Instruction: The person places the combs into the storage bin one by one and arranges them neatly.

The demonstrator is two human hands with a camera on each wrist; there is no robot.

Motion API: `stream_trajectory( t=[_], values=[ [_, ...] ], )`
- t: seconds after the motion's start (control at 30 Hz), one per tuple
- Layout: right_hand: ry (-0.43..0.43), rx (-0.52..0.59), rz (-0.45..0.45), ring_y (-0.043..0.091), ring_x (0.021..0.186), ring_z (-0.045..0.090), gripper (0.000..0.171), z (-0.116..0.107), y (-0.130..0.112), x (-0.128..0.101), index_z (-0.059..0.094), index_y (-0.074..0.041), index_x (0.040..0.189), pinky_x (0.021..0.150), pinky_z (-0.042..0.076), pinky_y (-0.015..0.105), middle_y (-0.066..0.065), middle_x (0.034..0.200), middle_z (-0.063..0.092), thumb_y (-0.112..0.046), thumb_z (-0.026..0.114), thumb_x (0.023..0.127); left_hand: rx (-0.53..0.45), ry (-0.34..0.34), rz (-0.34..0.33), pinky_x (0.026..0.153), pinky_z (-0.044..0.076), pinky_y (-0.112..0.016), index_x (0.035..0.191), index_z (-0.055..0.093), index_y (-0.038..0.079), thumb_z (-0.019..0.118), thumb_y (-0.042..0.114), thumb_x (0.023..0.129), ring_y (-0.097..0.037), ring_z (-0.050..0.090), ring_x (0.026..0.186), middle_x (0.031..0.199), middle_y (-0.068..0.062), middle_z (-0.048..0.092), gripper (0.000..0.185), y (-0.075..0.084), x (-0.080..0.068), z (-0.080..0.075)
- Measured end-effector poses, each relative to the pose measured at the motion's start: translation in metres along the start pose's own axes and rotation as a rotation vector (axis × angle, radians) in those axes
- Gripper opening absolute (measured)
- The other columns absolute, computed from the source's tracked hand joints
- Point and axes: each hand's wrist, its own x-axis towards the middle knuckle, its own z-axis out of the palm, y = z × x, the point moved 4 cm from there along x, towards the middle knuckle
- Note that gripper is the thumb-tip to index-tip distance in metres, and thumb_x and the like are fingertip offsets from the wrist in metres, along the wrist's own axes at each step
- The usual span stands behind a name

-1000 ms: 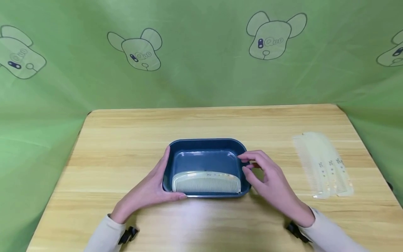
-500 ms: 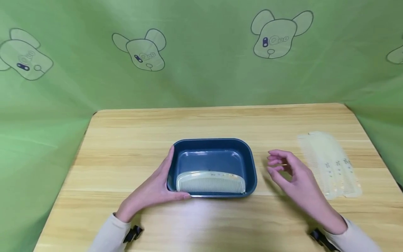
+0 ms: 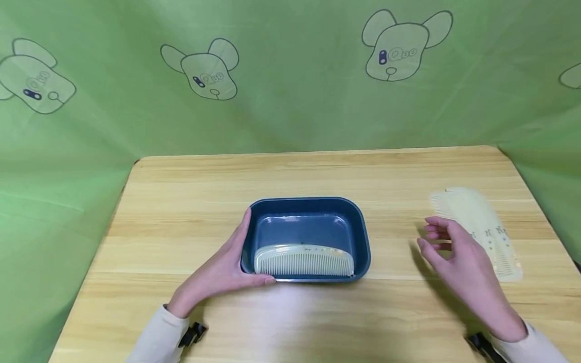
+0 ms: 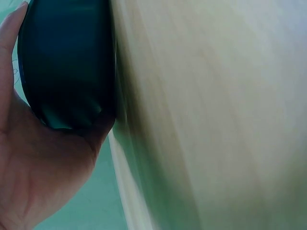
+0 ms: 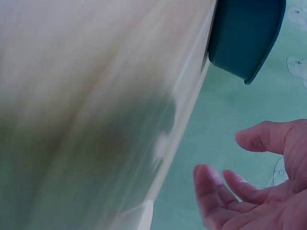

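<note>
Inspector: Largest first. One light wooden desk (image 3: 317,176), backed by a green cloth printed with cartoon dog heads (image 3: 290,75). At its centre, one dark blue rectangular plastic tray (image 3: 308,205). Inside the tray, along the near wall, lies one pale cream plastic comb with a curved back (image 3: 303,260), teeth toward the person.

Clerk: And the hands?

Inspector: The left hand (image 3: 218,275) rests flat against the tray's left wall, fingers (image 3: 245,227) straight along the side and thumb along the near edge, gripping nothing. The right hand (image 3: 467,262) hovers above the desk, well clear of the tray, fingers (image 3: 436,234) loosely curled and holding nothing. It is just beside the pile of pale cream plastic combs (image 3: 481,227) on the right of the desk.

Clerk: How many in that pile?

Inspector: I cannot tell; they overlap and the hand covers part.

Clerk: Advice on the pickup?

Inspector: In my judgement, the fingers should pinch the topmost comb by its solid back, not the teeth, and lift only one. The left hand should keep bracing the tray.
</note>
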Motion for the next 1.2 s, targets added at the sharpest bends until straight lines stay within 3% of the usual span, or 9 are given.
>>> stream_trajectory(
  t=[0.1, 0.2, 0.27, 0.4, 0.5, 0.93, 1.2],
  values=[
    [-0.015, -0.032, 0.039, 0.023, 0.104, 0.065, 0.053, -0.004, 0.008, 0.000, 0.059, 0.009, 0.143, 0.082, 0.042, 0.001, 0.025, 0.119, 0.069, -0.003, 0.082, 0.096, -0.001, 0.002, -0.006, 0.128, 0.022, -0.056, 0.174, -0.016, 0.030, 0.097, 0.054, 0.081, -0.030, 0.011, 0.164, 0.181, -0.005, -0.004, 0.149, 0.000, 0.000, 0.000],
    [-0.053, -0.066, 0.095, 0.045, 0.103, 0.068, 0.057, -0.008, 0.018, -0.001, 0.056, 0.010, 0.146, 0.077, 0.044, 0.010, 0.029, 0.121, 0.068, -0.010, 0.081, 0.099, -0.003, 0.000, -0.005, 0.128, 0.022, -0.056, 0.174, -0.016, 0.030, 0.097, 0.055, 0.081, -0.030, 0.011, 0.164, 0.181, -0.005, -0.003, 0.148, -0.001, 0.000, 0.001],
    [-0.083, -0.090, 0.131, 0.051, 0.104, 0.067, 0.059, -0.011, 0.026, 0.000, 0.054, 0.011, 0.147, 0.076, 0.044, 0.019, 0.032, 0.123, 0.066, -0.015, 0.079, 0.101, -0.005, -0.003, -0.004, 0.128, 0.023, -0.056, 0.174, -0.016, 0.030, 0.096, 0.055, 0.081, -0.029, 0.011, 0.164, 0.181, -0.004, -0.003, 0.148, -0.001, 0.000, 0.001],
    [-0.137, -0.120, 0.164, 0.056, 0.107, 0.064, 0.064, -0.015, 0.038, 0.000, 0.049, 0.016, 0.148, 0.084, 0.054, 0.049, 0.039, 0.127, 0.061, -0.019, 0.078, 0.103, -0.005, -0.001, -0.005, 0.128, 0.024, -0.056, 0.174, -0.016, 0.031, 0.097, 0.055, 0.081, -0.029, 0.012, 0.164, 0.181, -0.004, -0.002, 0.148, -0.001, 0.000, 0.001],
    [-0.168, -0.139, 0.154, 0.059, 0.108, 0.060, 0.067, -0.018, 0.044, 0.002, 0.047, 0.021, 0.147, 0.086, 0.048, 0.071, 0.043, 0.128, 0.057, -0.018, 0.078, 0.103, -0.004, 0.003, -0.008, 0.127, 0.023, -0.056, 0.174, -0.016, 0.031, 0.097, 0.055, 0.080, -0.030, 0.012, 0.164, 0.181, -0.005, -0.002, 0.148, 0.000, 0.000, 0.000],
    [-0.135, -0.215, 0.106, 0.074, 0.123, 0.031, 0.060, -0.026, 0.056, 0.001, 0.052, 0.021, 0.139, 0.096, 0.029, 0.086, 0.054, 0.133, 0.038, -0.001, 0.082, 0.091, -0.004, -0.001, -0.011, 0.128, 0.024, -0.055, 0.174, -0.017, 0.032, 0.095, 0.058, 0.081, -0.028, 0.012, 0.164, 0.181, -0.003, -0.002, 0.147, -0.001, -0.001, 0.000],
    [-0.153, -0.235, 0.138, 0.075, 0.120, 0.030, 0.073, -0.028, 0.062, 0.006, 0.044, 0.026, 0.143, 0.089, 0.030, 0.083, 0.054, 0.129, 0.037, -0.003, 0.084, 0.090, -0.004, -0.002, -0.013, 0.128, 0.024, -0.056, 0.174, -0.017, 0.032, 0.095, 0.058, 0.081, -0.028, 0.011, 0.164, 0.181, -0.003, -0.003, 0.148, -0.001, -0.001, 0.000]
  ],
)
